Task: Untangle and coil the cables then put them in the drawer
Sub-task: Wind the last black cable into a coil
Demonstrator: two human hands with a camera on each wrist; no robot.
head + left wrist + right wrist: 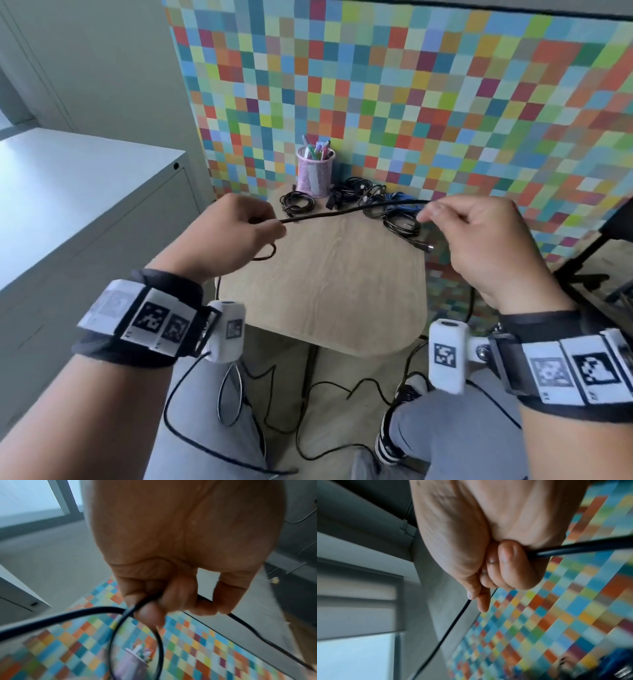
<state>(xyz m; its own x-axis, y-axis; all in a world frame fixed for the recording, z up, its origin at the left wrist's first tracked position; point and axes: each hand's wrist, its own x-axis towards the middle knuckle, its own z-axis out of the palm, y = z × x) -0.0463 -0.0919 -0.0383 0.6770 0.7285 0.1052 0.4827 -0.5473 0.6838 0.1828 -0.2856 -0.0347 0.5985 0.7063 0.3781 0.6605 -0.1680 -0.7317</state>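
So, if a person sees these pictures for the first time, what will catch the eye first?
First, the black cable stretched between the left hand and the right hand above the small wooden table. Behind it, the wall of coloured squares fills the view, with a pink mesh pen cup and more cables at the table's far edge.

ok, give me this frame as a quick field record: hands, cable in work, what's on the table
left hand: grips the black cable, a loop of it hanging below the fingers
right hand: pinches the same cable further along
cable state: stretched between both hands above the table, not yet coiled
cable tail: plug end hangs near the right hand
rest of cables: tangled pile at the table's far edge, one small coiled black bundle to its left
other: pink mesh pen cup behind the pile
drawer: not identifiable in view
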